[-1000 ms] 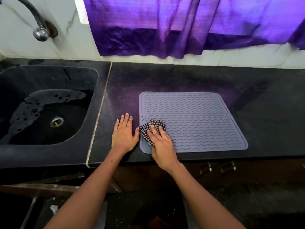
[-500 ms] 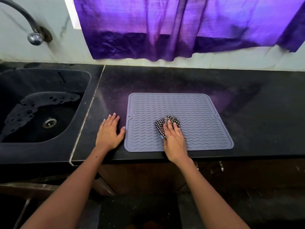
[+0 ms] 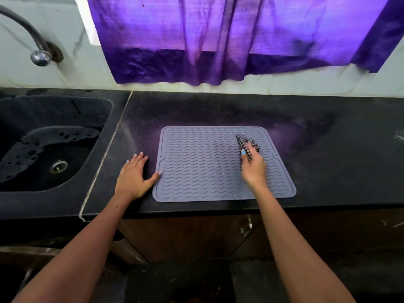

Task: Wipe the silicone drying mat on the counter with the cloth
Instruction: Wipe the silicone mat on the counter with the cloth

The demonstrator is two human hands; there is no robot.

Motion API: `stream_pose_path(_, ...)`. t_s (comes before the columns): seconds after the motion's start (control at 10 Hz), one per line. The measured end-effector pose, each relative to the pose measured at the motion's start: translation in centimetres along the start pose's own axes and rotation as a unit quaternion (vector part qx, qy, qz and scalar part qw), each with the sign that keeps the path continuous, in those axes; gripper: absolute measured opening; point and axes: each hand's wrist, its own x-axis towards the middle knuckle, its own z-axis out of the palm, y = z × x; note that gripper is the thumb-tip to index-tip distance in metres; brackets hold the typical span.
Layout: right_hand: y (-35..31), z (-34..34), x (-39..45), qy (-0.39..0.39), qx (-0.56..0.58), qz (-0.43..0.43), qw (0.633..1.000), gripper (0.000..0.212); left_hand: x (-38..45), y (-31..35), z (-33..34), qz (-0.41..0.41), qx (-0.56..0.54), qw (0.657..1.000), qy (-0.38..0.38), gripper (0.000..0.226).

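Wiping of the silicone drying mat [image 3: 209, 162], which lies flat on the black counter [image 3: 328, 162] near its front edge.

The checked cloth [image 3: 246, 142] is gripped by the right hand [image 3: 253, 166] toward the mat's 2 o'clock corner. The left hand [image 3: 133, 174] is laid flat and relaxed at 9 o'clock, thumb touching the mat's edge. A sink [image 3: 105, 127] is seen farther toward 9 o'clock, a purple curtain [image 3: 218, 40] at 12.

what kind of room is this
Most likely a home kitchen: a dark stone counter with a built-in sink, a tap on the wall, and a silicone drying mat being wiped.
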Motion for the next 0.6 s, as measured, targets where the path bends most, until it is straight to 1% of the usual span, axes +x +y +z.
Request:
stream_pose_path(0.1,2.8,0.9,-0.7,-0.074,-0.219,-0.086,0.969,0.049,0.0,-0.1,0.1,0.003,-0.004,1.000,0.011,0.102)
stream_pose_path(0.2,4.7,2.2,-1.1,-0.065,-0.343,-0.126,0.928,0.054,0.1,-0.1,0.2,0.005,-0.005,1.000,0.017,0.100)
stream_pose_path(0.3,5.0,2.6,-0.9,-0.051,-0.355,-0.146,0.922,0.056,0.1,-0.1,0.3,0.004,-0.004,1.000,0.024,0.098)
stream_pose_path(0.4,4.3,1.6,0.2,-0.095,-0.271,-0.109,0.952,0.053,0.1,-0.1,0.4,0.002,-0.007,1.000,0.025,0.097)
stream_pose_path(0.5,4.2,-1.3,2.9,-0.136,0.113,0.069,0.982,0.038,0.1,-0.1,0.3,0.003,-0.010,1.000,0.028,0.097)
stream_pose_path(0.6,4.0,-4.6,4.7,0.009,0.234,0.139,0.962,0.035,0.0,-0.1,0.2,0.005,-0.013,1.000,0.025,0.097)
